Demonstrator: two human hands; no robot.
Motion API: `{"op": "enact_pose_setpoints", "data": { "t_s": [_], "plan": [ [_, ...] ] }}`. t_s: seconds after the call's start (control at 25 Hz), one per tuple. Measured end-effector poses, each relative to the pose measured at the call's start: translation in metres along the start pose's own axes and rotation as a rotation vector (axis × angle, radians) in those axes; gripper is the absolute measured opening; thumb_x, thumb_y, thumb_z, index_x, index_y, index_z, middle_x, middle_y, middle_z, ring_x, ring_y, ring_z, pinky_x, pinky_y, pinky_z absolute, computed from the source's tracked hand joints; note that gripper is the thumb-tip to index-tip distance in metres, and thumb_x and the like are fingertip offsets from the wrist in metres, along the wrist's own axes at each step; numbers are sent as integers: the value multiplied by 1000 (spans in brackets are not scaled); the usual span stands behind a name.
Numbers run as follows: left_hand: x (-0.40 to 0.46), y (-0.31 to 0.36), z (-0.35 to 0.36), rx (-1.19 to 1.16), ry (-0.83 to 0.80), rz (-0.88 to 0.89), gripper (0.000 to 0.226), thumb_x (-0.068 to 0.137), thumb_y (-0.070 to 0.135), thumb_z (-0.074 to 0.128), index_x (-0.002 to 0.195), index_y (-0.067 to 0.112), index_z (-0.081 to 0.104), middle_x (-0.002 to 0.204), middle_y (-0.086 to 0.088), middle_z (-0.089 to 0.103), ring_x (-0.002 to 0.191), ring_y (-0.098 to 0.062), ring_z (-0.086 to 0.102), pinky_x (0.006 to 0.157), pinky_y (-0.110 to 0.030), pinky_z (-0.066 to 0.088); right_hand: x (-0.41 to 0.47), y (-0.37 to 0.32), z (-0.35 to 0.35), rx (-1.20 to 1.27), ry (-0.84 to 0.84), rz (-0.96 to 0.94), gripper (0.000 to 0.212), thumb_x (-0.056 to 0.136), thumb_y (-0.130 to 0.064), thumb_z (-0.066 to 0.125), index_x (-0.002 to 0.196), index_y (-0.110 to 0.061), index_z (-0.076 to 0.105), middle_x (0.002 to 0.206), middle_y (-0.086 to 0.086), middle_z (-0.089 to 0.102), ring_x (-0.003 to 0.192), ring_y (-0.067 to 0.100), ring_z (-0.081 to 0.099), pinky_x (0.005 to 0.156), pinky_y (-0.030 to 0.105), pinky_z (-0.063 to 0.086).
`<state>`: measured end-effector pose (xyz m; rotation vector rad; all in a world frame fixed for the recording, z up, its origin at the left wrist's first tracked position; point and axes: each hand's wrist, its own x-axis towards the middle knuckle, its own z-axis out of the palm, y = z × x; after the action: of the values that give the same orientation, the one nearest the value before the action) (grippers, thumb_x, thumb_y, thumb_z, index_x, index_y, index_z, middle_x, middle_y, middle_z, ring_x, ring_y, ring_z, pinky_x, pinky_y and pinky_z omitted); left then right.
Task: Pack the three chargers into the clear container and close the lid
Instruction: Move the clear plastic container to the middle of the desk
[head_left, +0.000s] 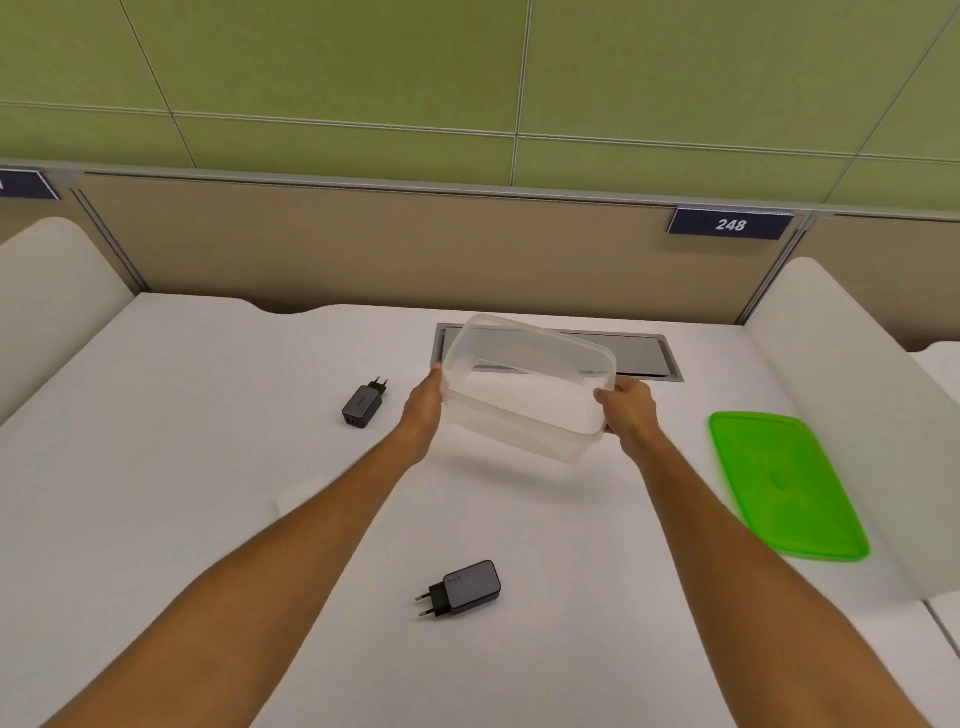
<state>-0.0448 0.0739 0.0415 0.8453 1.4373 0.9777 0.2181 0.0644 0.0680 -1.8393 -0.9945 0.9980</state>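
Observation:
The clear container (527, 387) is lifted off the white table and tilted, empty, its opening facing away from me. My left hand (425, 402) grips its left end and my right hand (626, 405) grips its right end. One black charger (363, 404) lies on the table left of the container. A second black charger (465, 588) lies near me between my forearms. A white charger (301, 498) is partly hidden beside my left forearm. The green lid (782, 480) lies flat on the table to the right.
A grey cable hatch (654, 358) is set into the table (156, 467) behind the container. White curved side dividers (852, 395) rise at both sides. A beige partition with a sign reading 248 (731, 224) closes the back.

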Motion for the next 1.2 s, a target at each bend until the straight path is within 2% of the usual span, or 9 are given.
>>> {"op": "enact_pose_setpoints", "data": {
  "t_s": [0.08, 0.2, 0.48, 0.64, 0.84, 1.04, 1.2],
  "plan": [
    [1, -9, -1, -18, 34, -18, 62, 93, 58, 30, 139, 19, 42, 144, 1, 44, 131, -18, 41, 113, -37, 27, 9, 3, 8, -15, -22, -2, 31, 86, -13, 56, 116, -8, 63, 109, 15, 68, 97, 37, 65, 84, 51, 57],
    [2, -24, -2, -20, 52, -56, 63, 91, 58, 32, 140, 19, 41, 145, 1, 44, 132, -19, 41, 114, -42, 29, 18, 6, 15, -35, -36, -13, 31, 91, -17, 54, 119, -7, 62, 114, 16, 67, 102, 36, 63, 91, 47, 52],
    [-8, -53, 3, 14, 38, -64, 50, 96, 45, 35, 137, 18, 46, 143, 1, 47, 130, -17, 42, 113, -39, 29, 35, 18, 17, -181, -77, -73, 38, 97, -22, 50, 132, -8, 52, 123, 15, 61, 103, 30, 56, 89, 40, 44],
    [-14, -55, 11, 63, 20, -34, 46, 99, 39, 34, 139, 18, 44, 140, -1, 48, 128, -20, 43, 112, -38, 30, 42, 25, 13, -221, -78, -88, 41, 98, -25, 47, 136, -8, 49, 128, 16, 59, 114, 36, 55, 94, 43, 44],
    [-20, -62, 19, 115, -30, -48, 50, 97, 42, 36, 142, 22, 39, 148, 2, 41, 134, -17, 38, 115, -37, 26, 45, 30, 5, -275, -66, -116, 42, 100, -29, 44, 136, -7, 48, 132, 17, 57, 118, 38, 54, 102, 49, 43],
    [-26, -65, 23, 146, -42, -59, 49, 100, 35, 36, 145, 17, 34, 151, 1, 34, 139, -16, 31, 114, -31, 22, 50, 36, 4, -309, -50, -134, 39, 102, -30, 40, 128, -5, 53, 123, 19, 61, 108, 36, 58, 101, 49, 46],
    [-28, -66, 22, 165, -65, -58, 49, 100, 36, 37, 145, 18, 32, 153, 1, 32, 139, -16, 29, 115, -30, 19, 50, 42, 3, -296, -28, -147, 37, 102, -29, 40, 122, -3, 56, 116, 20, 64, 92, 26, 54, 89, 42, 46]
  ]
}}
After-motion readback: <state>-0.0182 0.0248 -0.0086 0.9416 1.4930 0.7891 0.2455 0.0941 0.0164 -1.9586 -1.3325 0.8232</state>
